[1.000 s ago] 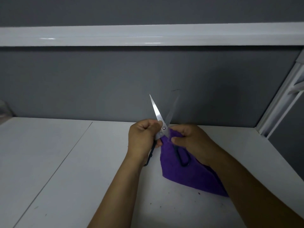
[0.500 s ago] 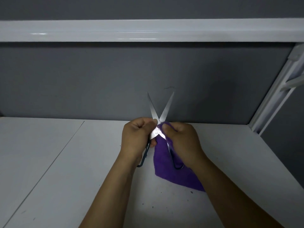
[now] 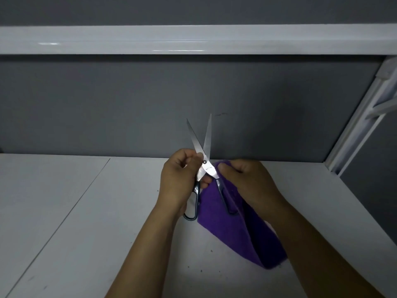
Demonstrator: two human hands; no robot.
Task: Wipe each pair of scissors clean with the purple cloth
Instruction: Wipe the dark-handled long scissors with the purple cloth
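Head view: left hand grips the scissors, blades parted; right hand pinches the purple cloth beside the pivot. A slip could close the blades on fingers.

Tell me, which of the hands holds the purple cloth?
The right hand pinches the purple cloth beside the scissors' pivot; the left hand grips only the scissors.

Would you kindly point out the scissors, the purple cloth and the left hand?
scissors (image 3: 204, 162): head view, on the pivot screw.
purple cloth (image 3: 223, 231): head view, mid-cloth, below the handles.
left hand (image 3: 177, 186): head view, on the back of the hand.
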